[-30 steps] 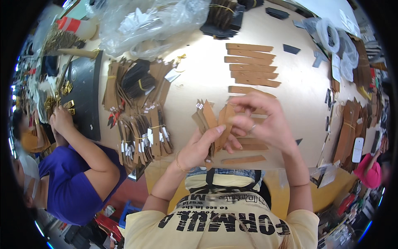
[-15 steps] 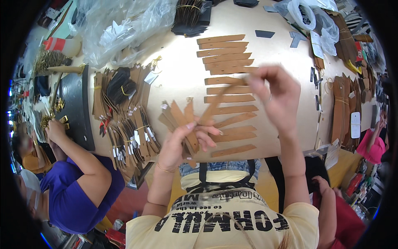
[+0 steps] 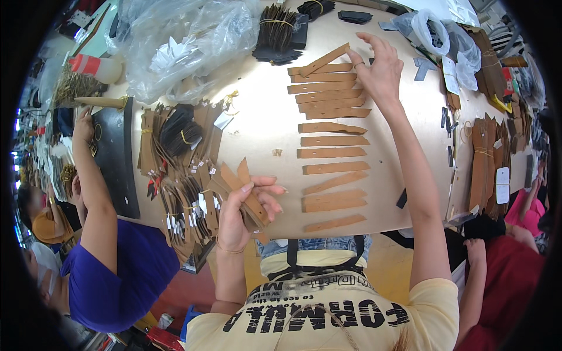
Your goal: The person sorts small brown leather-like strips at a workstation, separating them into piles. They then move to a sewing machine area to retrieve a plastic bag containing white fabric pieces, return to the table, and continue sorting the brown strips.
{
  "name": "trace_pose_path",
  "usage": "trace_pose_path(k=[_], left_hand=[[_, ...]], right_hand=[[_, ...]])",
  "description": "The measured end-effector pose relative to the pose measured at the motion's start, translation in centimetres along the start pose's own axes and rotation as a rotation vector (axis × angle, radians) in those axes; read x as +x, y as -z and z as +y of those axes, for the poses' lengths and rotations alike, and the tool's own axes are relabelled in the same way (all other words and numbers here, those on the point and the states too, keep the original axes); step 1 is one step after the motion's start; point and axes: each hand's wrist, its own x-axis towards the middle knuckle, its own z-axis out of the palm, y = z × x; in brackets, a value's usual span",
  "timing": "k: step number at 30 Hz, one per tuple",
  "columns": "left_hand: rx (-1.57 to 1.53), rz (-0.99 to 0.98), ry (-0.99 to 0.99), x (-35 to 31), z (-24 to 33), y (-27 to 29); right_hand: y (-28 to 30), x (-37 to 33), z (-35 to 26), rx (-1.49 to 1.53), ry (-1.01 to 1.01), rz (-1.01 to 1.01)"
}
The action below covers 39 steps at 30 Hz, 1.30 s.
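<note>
In front of me on the left, my left hand [image 3: 237,219] is closed around a fanned bunch of brown leather strips [image 3: 253,205], its other fingers stretched out past them. Farther off, my right hand [image 3: 380,70] is open, thumb and fingers apart. Its thumb tip is by the end of a slanted leather strip [image 3: 325,59], which lies across the far end of a column of similar strips; whether they touch I cannot tell. In that column each leather strip [image 3: 331,153] lies roughly crosswise, pointed end to the right, some overlapping.
To the left are tagged bundles of brown strips [image 3: 184,205] and a black bundle [image 3: 180,131]. Clear plastic bags [image 3: 193,52] and a banded dark bundle [image 3: 277,26] lie at the back. More brown pieces [image 3: 483,164] are at right. A co-worker's arm [image 3: 96,193] reaches in at left.
My right hand has gone from the column's middle to its far end, where a strip now lies slanted. My left hand still grips its bunch, slightly lower and farther left.
</note>
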Motion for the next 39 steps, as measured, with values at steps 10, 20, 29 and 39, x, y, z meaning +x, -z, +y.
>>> trace_pose_path(k=[10, 20, 29, 39], left_hand=[[0.1, -0.075, -0.039, 0.8, 1.1, -1.9], [0.075, -0.063, 0.009, 0.5, 0.4, -1.2], [0.093, -0.112, -0.021, 0.8, 0.7, -1.6], [0.081, -0.123, 0.012, 0.5, 0.4, -2.2]], right_hand=[[-1.2, 1.8, -1.0, 0.145, 0.309, -0.364], [-2.0, 4.9, 1.5, 0.355, 0.227, -0.584], [-1.7, 3.4, 0.1, 0.128, 0.296, -0.512], [-1.1, 2.4, -0.1, 0.16, 0.278, -0.484]])
